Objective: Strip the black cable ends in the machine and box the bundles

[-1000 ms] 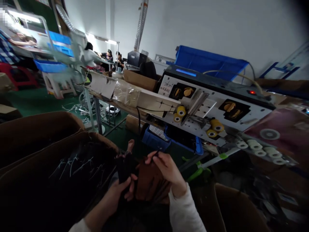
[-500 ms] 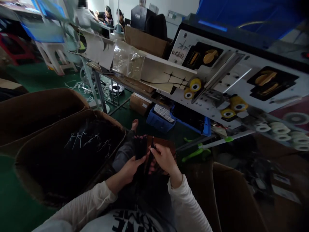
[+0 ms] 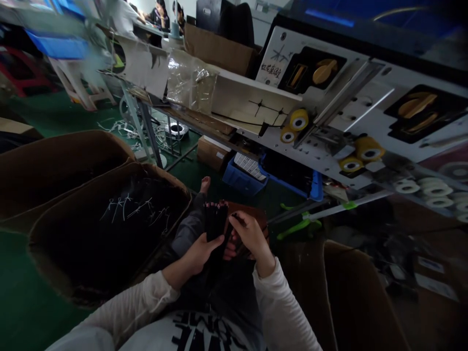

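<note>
A bundle of thin black strands (image 3: 215,222) with pinkish tips stands upright in front of my lap. My left hand (image 3: 200,251) is closed around its lower part, thumb across the front. Just right of the bundle, my right hand (image 3: 250,234) has thumb and fingers pinched together near the strand tips; what they hold is too dark and small to make out. Behind my hands lies a reddish-brown surface (image 3: 261,219).
Open brown boxes (image 3: 161,173) stand at the left, one holding dark items with white ties. Another brown box (image 3: 323,292) is at the right. Ahead is a machine panel (image 3: 270,61) with yellow rollers (image 3: 299,119); blue bins (image 3: 243,180) sit below it. People are at a far table.
My right hand has drawn slightly down and right, and the dark strand it pinched no longer shows clearly. The bundle's tips now look wider. The view has shifted a little.
</note>
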Tool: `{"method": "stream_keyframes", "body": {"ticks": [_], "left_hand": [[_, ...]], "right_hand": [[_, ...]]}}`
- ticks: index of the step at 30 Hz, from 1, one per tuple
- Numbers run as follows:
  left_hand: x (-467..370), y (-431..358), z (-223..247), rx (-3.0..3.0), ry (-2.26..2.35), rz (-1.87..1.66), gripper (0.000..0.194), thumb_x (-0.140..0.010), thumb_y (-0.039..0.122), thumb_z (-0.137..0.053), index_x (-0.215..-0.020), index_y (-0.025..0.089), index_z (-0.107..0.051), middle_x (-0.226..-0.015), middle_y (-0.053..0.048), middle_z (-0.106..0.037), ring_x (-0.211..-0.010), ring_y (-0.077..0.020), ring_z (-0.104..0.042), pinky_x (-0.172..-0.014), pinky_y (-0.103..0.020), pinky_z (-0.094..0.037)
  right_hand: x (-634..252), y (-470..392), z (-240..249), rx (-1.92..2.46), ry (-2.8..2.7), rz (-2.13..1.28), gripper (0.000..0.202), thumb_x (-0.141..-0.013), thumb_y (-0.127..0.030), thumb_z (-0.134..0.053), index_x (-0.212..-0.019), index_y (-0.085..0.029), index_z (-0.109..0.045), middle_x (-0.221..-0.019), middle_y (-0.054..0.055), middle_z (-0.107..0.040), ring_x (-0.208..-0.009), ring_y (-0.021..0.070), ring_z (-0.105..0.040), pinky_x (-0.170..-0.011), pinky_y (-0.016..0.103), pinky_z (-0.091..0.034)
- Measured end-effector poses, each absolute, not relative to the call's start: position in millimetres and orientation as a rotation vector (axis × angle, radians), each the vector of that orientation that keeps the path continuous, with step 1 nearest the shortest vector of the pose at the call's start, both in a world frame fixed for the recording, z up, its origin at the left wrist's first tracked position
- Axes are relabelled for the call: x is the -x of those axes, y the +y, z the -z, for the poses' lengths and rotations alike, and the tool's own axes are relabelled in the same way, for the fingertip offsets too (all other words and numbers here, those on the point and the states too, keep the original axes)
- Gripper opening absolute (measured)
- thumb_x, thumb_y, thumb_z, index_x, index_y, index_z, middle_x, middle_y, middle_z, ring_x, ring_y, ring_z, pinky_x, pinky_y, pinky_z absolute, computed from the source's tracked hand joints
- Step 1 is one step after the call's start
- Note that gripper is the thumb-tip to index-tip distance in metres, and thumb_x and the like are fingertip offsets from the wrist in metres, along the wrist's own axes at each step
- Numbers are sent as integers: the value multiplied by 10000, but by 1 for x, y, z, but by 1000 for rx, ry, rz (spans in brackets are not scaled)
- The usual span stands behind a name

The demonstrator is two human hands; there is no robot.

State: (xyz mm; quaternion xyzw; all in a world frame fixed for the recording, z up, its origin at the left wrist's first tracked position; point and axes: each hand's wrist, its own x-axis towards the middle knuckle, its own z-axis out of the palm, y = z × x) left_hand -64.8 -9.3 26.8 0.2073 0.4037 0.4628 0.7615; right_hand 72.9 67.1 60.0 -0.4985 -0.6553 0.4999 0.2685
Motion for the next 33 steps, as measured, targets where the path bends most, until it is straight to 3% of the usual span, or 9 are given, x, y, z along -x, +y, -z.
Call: {"method": "stream_keyframes", "body": {"ticks": [5,10,14,16,19,24,27,30,33], "left_hand": [[69,-13,-31,-408,790,-950,344,-771,336,-643,-978,69,-576,-829,-162,-687,-739,-246,-676,-736,-383,-529],[73,-18,-27,-410,592,-880,290,-814,272,-599,-1019,69,-581,-859,-151,-682,-847,-278,-668,-846,-457,-485],[74,-19,-21,-427,487,-855,272,-840,266,-565,-1033,77,-593,-805,-108,-662,-924,-296,-647,-892,-471,-448],[74,-20,-18,-441,474,-833,291,-839,279,-566,-1059,88,-588,-806,-98,-648,-907,-291,-650,-863,-448,-458],[72,-22,-14,-506,512,-805,320,-826,303,-583,-1073,100,-580,-774,-76,-620,-731,-216,-656,-710,-341,-476],[67,-28,-8,-549,574,-821,295,-770,328,-649,-959,111,-585,-637,-4,-528,-471,-58,-438,-513,-221,-338],[62,-34,-6,-480,639,-768,262,-775,353,-643,-891,127,-579,-552,46,-419,-442,-33,-322,-489,-208,-280],[53,-42,-3,-447,708,-663,270,-764,384,-652,-848,140,-570,-529,61,-358,-447,-32,-273,-480,-204,-251],[41,-51,1,-465,754,-527,324,-710,438,-690,-804,158,-557,-514,62,-362,-427,-31,-246,-460,-207,-231]], "right_hand": [[-72,70,-61,1276,-1635,-1465,288,-830,-427,-518,-981,-190,-578,-579,-39,-535,-443,90,-528,-424,194,-456],[-72,68,-67,1119,-1600,-1548,482,-817,-325,-562,-1280,-274,-436,-677,-47,-545,-485,61,-508,-442,168,-461],[-74,67,-65,1093,-1671,-1528,408,-821,-300,-561,-1224,-247,-531,-683,-28,-558,-472,53,-498,-444,166,-453],[-76,67,-63,1089,-1678,-1501,373,-816,-291,-569,-1185,-234,-555,-697,-22,-577,-471,53,-505,-446,169,-452],[-77,66,-61,1079,-1670,-1484,336,-812,-287,-577,-1142,-223,-566,-701,-21,-590,-466,51,-511,-446,165,-450],[-78,58,-54,1048,-1608,-1558,327,-801,-303,-592,-1117,-222,-572,-763,-10,-597,-478,48,-522,-434,154,-460],[-84,54,-39,1001,-1544,-1569,449,-788,-347,-611,-1212,-253,-500,-899,9,-613,-512,44,-537,-452,156,-470],[-102,56,-10,986,-1413,-1511,520,-825,-416,-551,-1290,-246,-394,-895,13,-633,-516,48,-536,-461,164,-462],[-134,60,33,1122,-1225,-1343,414,-843,-439,-511,-1169,-186,-485,-823,15,-647,-499,49,-513,-446,159,-432]]}}
